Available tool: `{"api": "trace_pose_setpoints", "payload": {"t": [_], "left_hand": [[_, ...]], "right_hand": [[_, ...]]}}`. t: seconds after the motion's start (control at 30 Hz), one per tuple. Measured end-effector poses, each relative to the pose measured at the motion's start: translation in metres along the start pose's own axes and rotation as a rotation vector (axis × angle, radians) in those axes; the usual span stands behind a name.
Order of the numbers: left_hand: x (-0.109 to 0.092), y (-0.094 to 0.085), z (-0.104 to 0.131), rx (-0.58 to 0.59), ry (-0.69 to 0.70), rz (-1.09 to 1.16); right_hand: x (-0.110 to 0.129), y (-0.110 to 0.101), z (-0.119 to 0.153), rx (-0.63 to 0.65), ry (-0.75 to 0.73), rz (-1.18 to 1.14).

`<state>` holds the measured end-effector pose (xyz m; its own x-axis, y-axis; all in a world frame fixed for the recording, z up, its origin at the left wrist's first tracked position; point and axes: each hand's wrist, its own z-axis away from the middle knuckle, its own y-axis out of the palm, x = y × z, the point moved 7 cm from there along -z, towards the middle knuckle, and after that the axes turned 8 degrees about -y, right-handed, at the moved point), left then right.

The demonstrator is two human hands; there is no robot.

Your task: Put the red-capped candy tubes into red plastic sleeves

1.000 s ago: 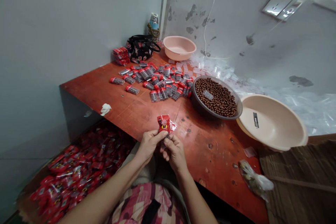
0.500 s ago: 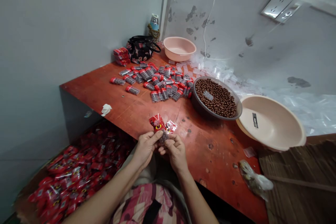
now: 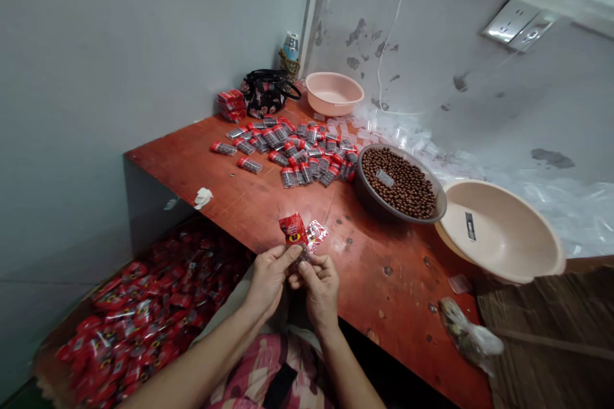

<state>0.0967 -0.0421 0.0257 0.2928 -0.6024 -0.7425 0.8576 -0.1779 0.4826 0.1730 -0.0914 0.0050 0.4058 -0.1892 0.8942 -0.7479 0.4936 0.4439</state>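
Between my two hands, at the near edge of the red table, is a red printed candy wrapper (image 3: 293, 227) with a small clear box of dark balls (image 3: 303, 255) at its lower end. My left hand (image 3: 269, 275) pinches it from the left, thumb on top. My right hand (image 3: 319, 284) grips the box's right side with thumb and fingers closed. The wrapper's flaps stick up above my fingers, and my fingertips hide part of the box. Beyond lies a pile of red-capped clear boxes (image 3: 314, 166) filled with dark balls.
A grey basin (image 3: 363, 195) of brown chocolate balls stands right of the pile, beside a large cream basin (image 3: 508, 236). A pink basin (image 3: 336, 104), a floral bag (image 3: 263, 94) and clear plastic boxes (image 3: 412, 134) are at the back. Red wrapped packs (image 3: 139, 326) fill a container below left.
The whole view has shifted slightly, so things appear a little further right and lower. Both hands keep hold of the box and wrapper, with only a small shift of the fingers.
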Motion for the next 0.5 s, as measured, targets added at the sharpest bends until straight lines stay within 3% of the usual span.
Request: {"api": "trace_pose_setpoints", "payload": {"t": [0.13,0.23,0.3,0.37,0.43,0.5], "left_hand": [[-0.003,0.002,0.004,0.049,-0.011,-0.053],[-0.022,-0.007,0.005,-0.041,0.130,-0.260],[-0.033,-0.012,0.005,-0.095,0.225,-0.458],[-0.036,-0.010,0.005,-0.089,0.249,-0.629],[-0.034,-0.006,0.007,-0.064,0.259,-0.763],[-0.032,0.000,0.010,-0.062,0.296,-0.863]], "right_hand": [[-0.011,0.000,0.004,0.028,0.031,-0.060],[-0.003,-0.004,0.002,0.093,0.043,0.096],[0.018,-0.008,-0.007,0.130,-0.046,0.300],[0.054,-0.010,-0.020,0.115,-0.254,0.504],[0.088,-0.001,-0.030,0.145,-0.460,0.643],[0.104,0.018,-0.037,0.279,-0.554,0.747]]}}
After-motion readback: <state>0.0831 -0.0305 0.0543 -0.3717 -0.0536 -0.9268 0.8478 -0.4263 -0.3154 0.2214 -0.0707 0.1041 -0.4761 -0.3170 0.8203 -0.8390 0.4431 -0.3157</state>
